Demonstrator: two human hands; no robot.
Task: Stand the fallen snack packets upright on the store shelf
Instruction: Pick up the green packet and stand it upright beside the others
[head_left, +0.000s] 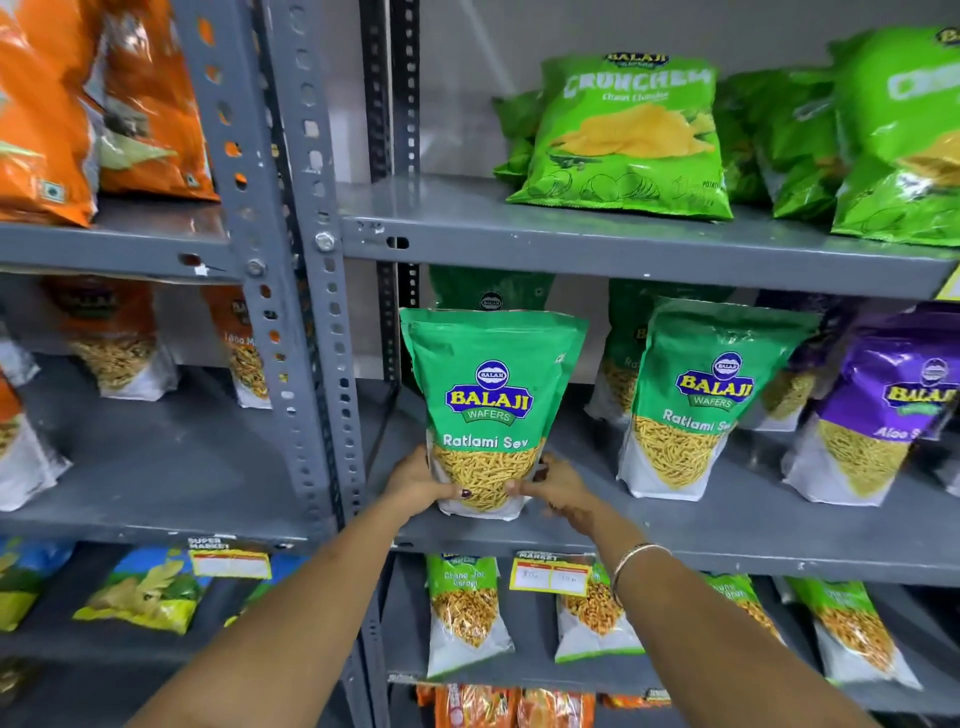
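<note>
Grey slotted-steel store shelf (623, 244) fills the view, several tiers. Top right tier: green Crunchem chip bags (628, 135), leaning back. Top left tier: orange snack bags (47, 119). Middle tier, right bay: green Balaji Ratlami Sev packet (491, 405) standing upright at the front edge, near the bay's left post, base on the shelf board. Another green packet sits right behind it. Second Ratlami Sev packet (701, 400) upright to its right, well apart; purple Balaji packet (878, 415) further right, partly out of view. Lower tier: Chana Jor Garam packets (465, 613) leaning back, yellow price tags (550, 571) on the shelf edge above them. Left hand (421, 483) and right hand (558, 491) clasp the front packet's lower corners from either side, thumbs on its front. Thin bangle (631, 558) on the right wrist.
</note>
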